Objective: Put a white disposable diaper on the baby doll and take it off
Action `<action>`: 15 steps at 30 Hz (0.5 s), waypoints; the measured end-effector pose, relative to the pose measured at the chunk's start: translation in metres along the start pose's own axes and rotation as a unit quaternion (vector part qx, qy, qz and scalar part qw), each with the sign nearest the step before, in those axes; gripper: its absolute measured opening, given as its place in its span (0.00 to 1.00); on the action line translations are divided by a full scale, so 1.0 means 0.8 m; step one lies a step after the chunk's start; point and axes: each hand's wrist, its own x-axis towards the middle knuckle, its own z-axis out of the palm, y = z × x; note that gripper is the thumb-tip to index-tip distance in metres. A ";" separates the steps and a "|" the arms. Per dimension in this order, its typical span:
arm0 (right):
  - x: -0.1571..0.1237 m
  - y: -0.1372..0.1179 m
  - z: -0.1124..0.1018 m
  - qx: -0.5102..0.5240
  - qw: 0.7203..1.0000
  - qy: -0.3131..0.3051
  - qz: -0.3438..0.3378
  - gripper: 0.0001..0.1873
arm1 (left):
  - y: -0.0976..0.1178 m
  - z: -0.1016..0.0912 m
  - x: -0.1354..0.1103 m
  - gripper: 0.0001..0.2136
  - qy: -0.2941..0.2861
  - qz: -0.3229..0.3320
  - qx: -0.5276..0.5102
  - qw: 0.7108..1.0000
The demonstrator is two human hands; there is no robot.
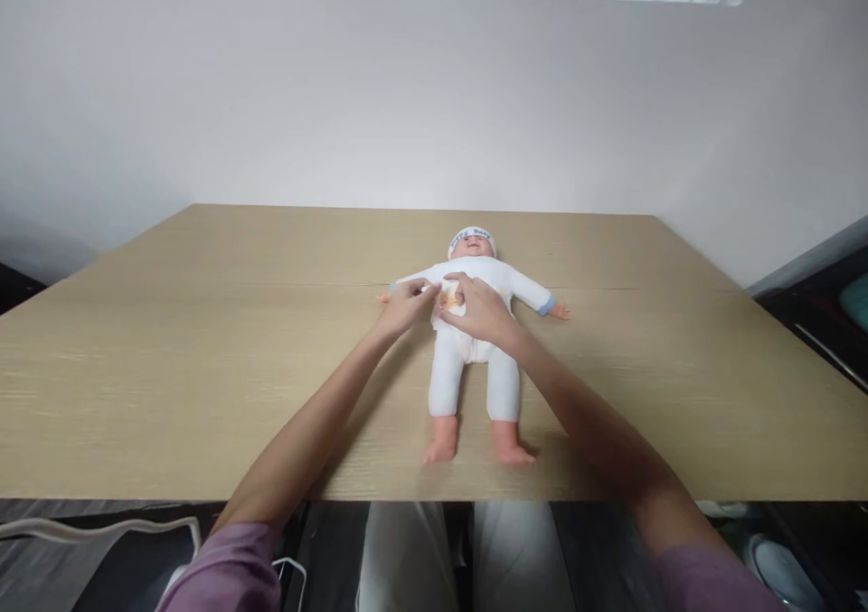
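A baby doll (473, 359) in a white one-piece suit and a white cap lies on its back on the wooden table (203, 368), head away from me, bare feet toward me. My left hand (405, 306) pinches the suit's fabric at the doll's chest on its left side. My right hand (478, 308) rests on the doll's belly and chest, fingers curled on the fabric beside the left hand. Between the two hands the suit is parted and a patch of the doll's body shows.
A plain white wall stands behind the table's far edge. My legs in light trousers (434, 558) show under the near edge. A white cable (101, 531) lies on the floor at the left, and dark furniture stands at the right.
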 end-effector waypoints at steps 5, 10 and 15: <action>0.001 0.005 -0.005 0.014 1.000 -0.012 0.005 0.34 | 0.005 0.048 0.012 0.21 -0.038 0.047 -0.048 0.997; 0.004 0.009 -0.005 0.034 0.999 0.003 0.003 0.22 | -0.015 0.044 0.008 0.21 -0.019 0.088 -0.109 0.990; 0.002 0.008 -0.006 0.064 0.997 0.028 0.024 0.22 | -0.032 0.046 -0.002 0.22 0.031 0.095 -0.091 0.991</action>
